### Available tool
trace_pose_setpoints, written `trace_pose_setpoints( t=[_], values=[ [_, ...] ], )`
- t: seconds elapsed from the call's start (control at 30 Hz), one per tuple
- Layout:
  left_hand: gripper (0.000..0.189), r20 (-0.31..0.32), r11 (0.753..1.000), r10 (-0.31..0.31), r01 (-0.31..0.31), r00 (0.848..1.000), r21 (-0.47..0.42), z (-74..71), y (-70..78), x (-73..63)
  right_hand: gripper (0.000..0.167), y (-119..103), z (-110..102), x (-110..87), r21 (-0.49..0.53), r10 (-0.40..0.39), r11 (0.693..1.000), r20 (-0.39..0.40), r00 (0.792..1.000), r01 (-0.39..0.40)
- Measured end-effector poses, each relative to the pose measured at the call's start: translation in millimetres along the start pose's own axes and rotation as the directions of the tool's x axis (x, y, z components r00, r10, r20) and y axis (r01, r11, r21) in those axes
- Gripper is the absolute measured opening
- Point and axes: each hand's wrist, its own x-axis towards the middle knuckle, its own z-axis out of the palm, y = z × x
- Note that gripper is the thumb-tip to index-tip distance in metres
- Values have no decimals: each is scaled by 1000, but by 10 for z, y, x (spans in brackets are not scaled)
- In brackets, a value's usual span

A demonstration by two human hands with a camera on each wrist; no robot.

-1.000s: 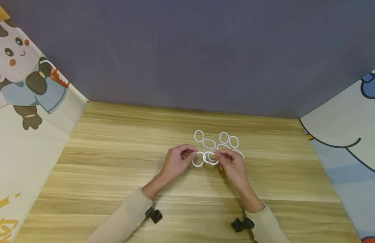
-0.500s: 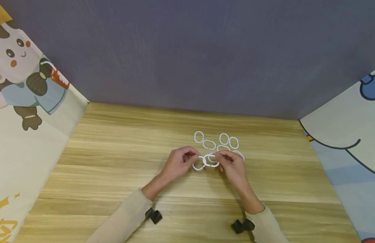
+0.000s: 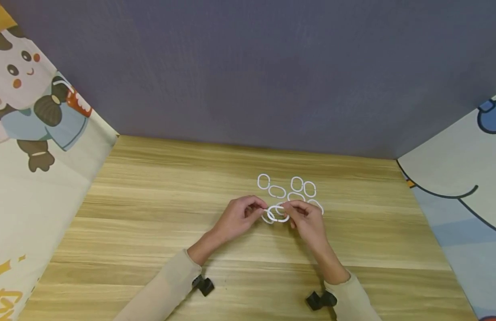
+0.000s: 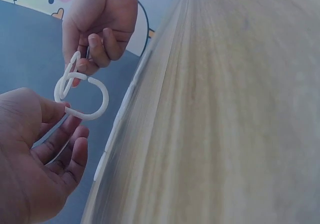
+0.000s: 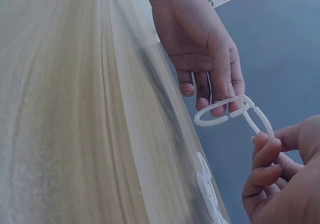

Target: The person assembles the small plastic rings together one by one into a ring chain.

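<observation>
Two white plastic chain links hang hooked through each other above the table. My left hand (image 3: 240,218) pinches the left link (image 4: 106,99) between thumb and fingers. My right hand (image 3: 307,219) pinches the right link (image 3: 278,220) at its far end. A small gap breaks the ring of each link, seen in both wrist views. In the head view the left link (image 3: 267,220) is partly covered by the right one. Under my right hand and the held links, another loose link shows only in part.
Several loose white links lie just beyond my hands on the wooden table (image 3: 159,191), among them an upright oval link (image 3: 258,182) and a sideways link (image 3: 277,197). A dark wall (image 3: 248,80) rises behind, with printed panels at both sides.
My left hand has shifted slightly right, toward my right hand. Its link has turned and now sits largely behind the right link in the head view. Both links stay hooked together.
</observation>
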Motion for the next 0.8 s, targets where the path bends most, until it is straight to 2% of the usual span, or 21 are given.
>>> trace_pose_setpoints(
  t=[0.23, 0.5, 0.8],
  values=[
    [11, 6, 1000, 17, -17, 1000, -9, 5, -3, 1, 15, 3, -2, -3, -4, -5, 1000, 4, 1000, 5],
    [18, -46, 997, 83, -82, 996, 12, -11, 9, -15, 15, 7, 3, 3, -2, 6, 1000, 8, 1000, -6],
    [21, -1, 992, 126, -126, 992, 0, -12, 2, -22, 16, 0, -2, -11, -11, 29, 1000, 27, 999, -29]
  ],
)
